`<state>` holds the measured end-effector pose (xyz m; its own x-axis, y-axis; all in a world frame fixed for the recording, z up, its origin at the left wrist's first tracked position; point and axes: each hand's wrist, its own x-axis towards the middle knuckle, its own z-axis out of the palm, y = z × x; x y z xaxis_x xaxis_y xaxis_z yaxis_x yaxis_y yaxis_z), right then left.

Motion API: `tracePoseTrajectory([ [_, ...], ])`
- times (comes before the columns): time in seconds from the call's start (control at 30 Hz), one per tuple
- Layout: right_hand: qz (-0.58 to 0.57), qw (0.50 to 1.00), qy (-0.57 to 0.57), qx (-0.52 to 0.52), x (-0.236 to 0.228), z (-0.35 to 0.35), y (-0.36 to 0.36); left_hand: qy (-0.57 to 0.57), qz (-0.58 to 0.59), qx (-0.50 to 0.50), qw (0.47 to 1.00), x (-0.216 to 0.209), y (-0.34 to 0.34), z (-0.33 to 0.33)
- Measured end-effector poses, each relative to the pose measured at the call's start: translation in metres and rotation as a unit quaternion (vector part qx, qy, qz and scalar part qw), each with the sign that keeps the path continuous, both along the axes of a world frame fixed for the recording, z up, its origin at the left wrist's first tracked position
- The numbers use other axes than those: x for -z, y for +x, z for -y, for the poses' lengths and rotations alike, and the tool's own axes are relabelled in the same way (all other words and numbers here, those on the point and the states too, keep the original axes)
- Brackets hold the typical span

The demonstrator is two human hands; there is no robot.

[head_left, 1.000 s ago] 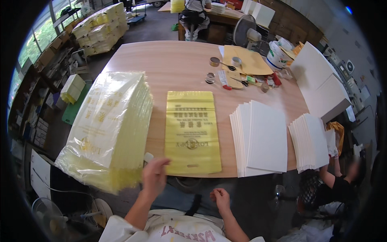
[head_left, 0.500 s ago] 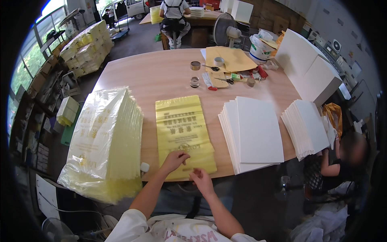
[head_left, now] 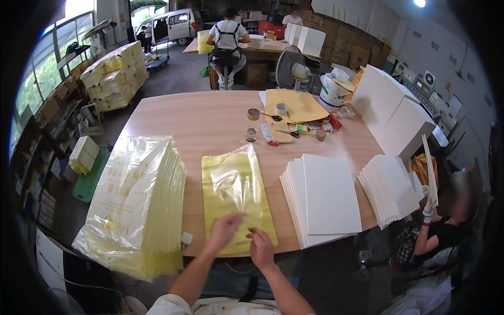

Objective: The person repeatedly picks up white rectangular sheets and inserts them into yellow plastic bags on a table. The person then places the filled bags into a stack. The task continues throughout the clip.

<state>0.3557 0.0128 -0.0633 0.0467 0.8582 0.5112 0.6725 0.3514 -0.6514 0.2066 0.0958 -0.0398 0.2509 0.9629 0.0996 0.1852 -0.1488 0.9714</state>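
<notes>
A yellow plastic bag (head_left: 236,181) lies flat on the table in front of me, its plain glossy face up and creased down the middle. My left hand (head_left: 224,232) is over the lower part of the bag, smeared by motion, so its fingers are unclear. Beside it, at the bag's lower right edge, my right hand (head_left: 261,249) has its fingers curled together in a pinch; what is in them, if anything, cannot be made out. To the left stands a tall stack of filled bags (head_left: 131,194) in clear and yellow plastic. On the right rests a stack of white sheets (head_left: 332,194).
A second white stack (head_left: 391,186) stands farther right, near a seated person (head_left: 446,226) holding up a white board. Tape rolls (head_left: 253,114), scissors (head_left: 290,134) and brown envelopes (head_left: 296,105) lie at the back. A small white object (head_left: 187,238) sits by the front edge.
The bag's printed face has given way to a plain, shiny one. The view has tilted up. My left hand is now blurred; the person at right now holds up a white board.
</notes>
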Motion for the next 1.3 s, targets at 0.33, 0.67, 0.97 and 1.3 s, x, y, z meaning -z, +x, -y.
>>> tracePoseTrajectory([
  [0.33,0.249,0.965,-0.037,0.08,0.025,-0.08,-0.002,0.079,0.13,0.433,0.889,-0.162,0.056,0.176],
  [0.67,0.081,0.965,-0.218,-0.121,0.045,-0.004,0.038,0.126,-0.098,0.045,0.986,0.009,0.037,0.077],
  [0.97,0.179,0.959,-0.025,0.219,-0.043,0.042,0.177,0.117,-0.086,0.103,0.984,0.002,0.031,0.052],
  [1.3,0.11,0.972,0.021,0.208,-0.035,0.017,0.207,0.0,-0.033,0.174,0.984,0.005,0.072,0.065],
])
